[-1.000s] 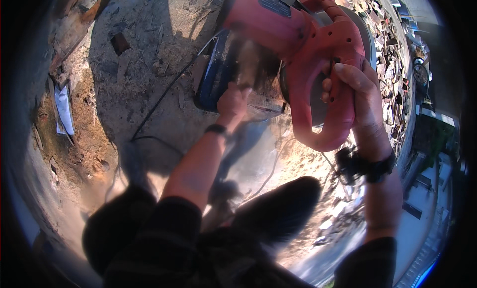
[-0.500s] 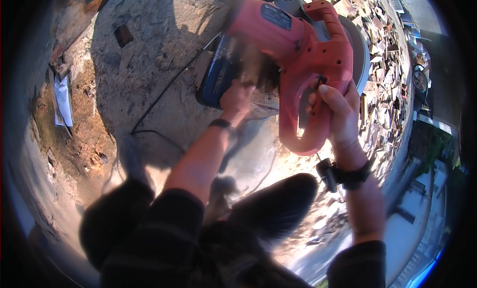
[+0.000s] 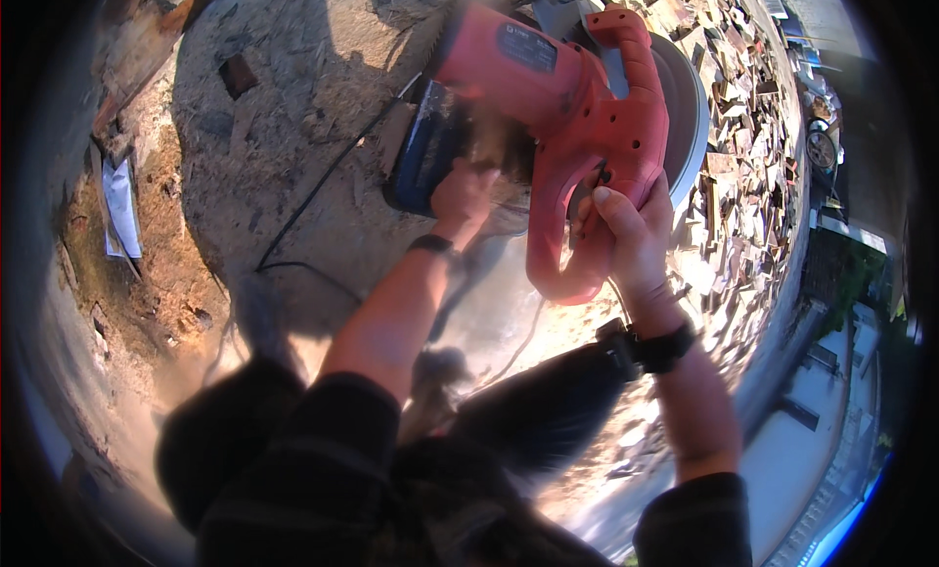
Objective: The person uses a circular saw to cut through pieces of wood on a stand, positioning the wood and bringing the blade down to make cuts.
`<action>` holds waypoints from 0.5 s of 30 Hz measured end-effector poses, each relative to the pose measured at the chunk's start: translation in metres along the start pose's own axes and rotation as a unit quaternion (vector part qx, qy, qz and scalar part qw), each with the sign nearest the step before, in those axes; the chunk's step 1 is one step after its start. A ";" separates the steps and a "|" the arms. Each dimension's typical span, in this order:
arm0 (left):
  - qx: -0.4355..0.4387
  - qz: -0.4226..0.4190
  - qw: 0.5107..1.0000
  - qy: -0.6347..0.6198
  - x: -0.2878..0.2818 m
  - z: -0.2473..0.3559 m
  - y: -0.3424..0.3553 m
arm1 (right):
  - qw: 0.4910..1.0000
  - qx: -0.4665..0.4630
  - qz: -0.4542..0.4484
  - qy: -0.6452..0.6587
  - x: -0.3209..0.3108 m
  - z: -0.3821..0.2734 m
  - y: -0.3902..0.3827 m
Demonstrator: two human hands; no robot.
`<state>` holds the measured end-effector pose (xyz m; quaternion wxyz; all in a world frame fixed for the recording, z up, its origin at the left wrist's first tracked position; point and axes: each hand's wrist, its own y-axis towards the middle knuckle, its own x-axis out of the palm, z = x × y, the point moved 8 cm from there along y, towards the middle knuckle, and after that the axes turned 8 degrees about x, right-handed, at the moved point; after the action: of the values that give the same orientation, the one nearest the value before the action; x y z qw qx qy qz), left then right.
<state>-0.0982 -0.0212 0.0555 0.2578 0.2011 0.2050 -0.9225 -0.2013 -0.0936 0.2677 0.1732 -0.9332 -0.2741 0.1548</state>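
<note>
Red saw (image 3: 562, 117) stands before us at a dark base (image 3: 416, 176). Our right hand (image 3: 634, 239) grasps its looped handle (image 3: 545, 229); our left hand (image 3: 464, 200) is by the base, its hold unclear to us.

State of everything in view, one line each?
Saw: held; on or off unclear
Grey disc: partly covered; spinning unclear
Right grip: closed round the saw's handle
Left grip: beside the dark base; fingers partly hidden
Cord: slack, bent
White sheet: lying loose
Wood scraps: scattered
</note>
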 end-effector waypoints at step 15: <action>-0.006 -0.055 0.998 -0.017 0.005 0.006 0.002 | 0.976 -0.198 0.080 -0.043 0.013 0.076 -0.008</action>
<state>-0.1022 -0.0279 0.0576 0.2114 0.1726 0.2167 -0.9373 -0.2237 -0.0619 0.2006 -0.0394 -0.9604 -0.2311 0.1506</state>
